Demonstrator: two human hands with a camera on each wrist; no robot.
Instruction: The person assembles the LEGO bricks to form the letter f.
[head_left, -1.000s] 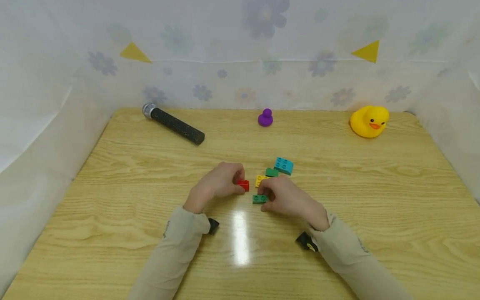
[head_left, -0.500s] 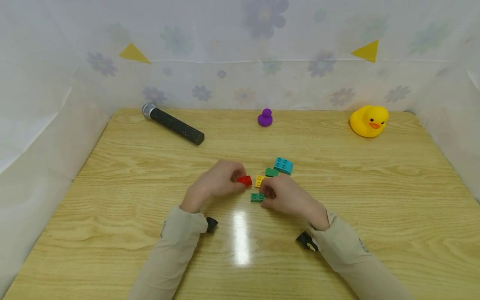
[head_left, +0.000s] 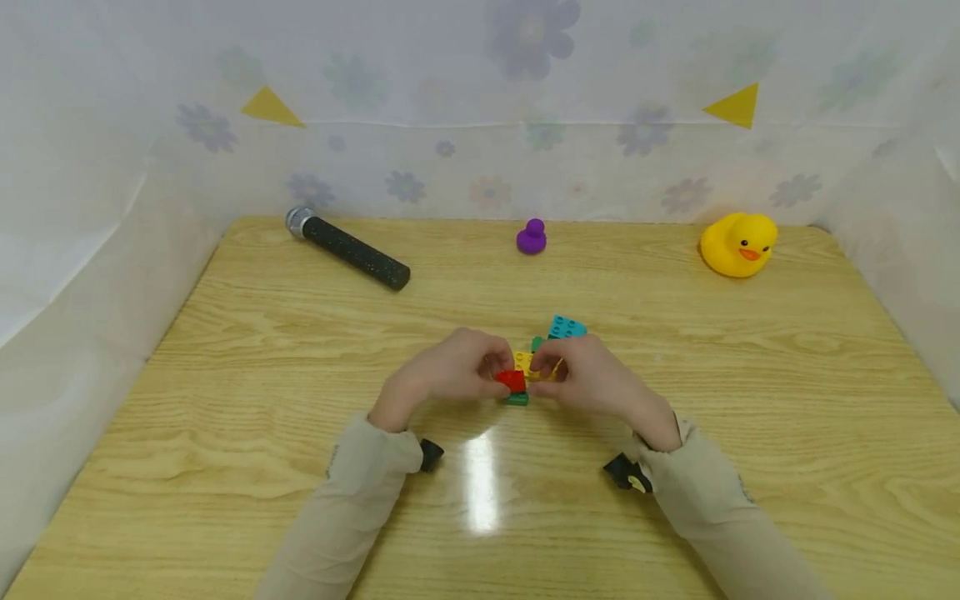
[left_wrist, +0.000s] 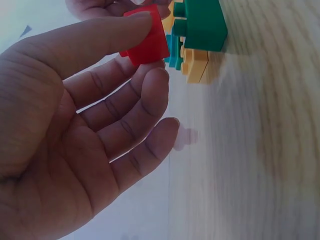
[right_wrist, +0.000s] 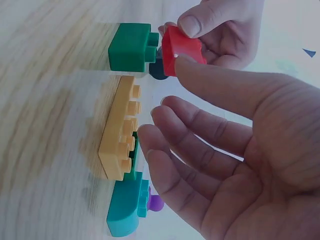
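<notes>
My left hand [head_left: 457, 371] pinches a red toy brick [head_left: 512, 382] between thumb and fingers. In the head view the brick overlaps a small green brick [head_left: 517, 400]; the right wrist view shows it above that green brick's [right_wrist: 129, 47] studs. Close by on the right, my right hand [head_left: 592, 375] has loosely bent fingers with nothing gripped between them. Its thumb tip overlaps the red brick [right_wrist: 172, 45] in the right wrist view. A long yellow brick [right_wrist: 117, 132] lies on the table beyond, partly hidden by the right fingers in the head view.
Behind the yellow brick are another green brick [head_left: 537, 342] and a blue brick [head_left: 567, 327]. Along the back of the wooden table [head_left: 225, 467] lie a black microphone [head_left: 356, 254], a small purple duck [head_left: 532, 239] and a yellow rubber duck [head_left: 737, 246]. Patterned cloth [head_left: 480, 83] hangs behind.
The left hand has carried the red brick rightward to over the small green brick. My right hand has left the green brick's end and shifted slightly right and away from me.
</notes>
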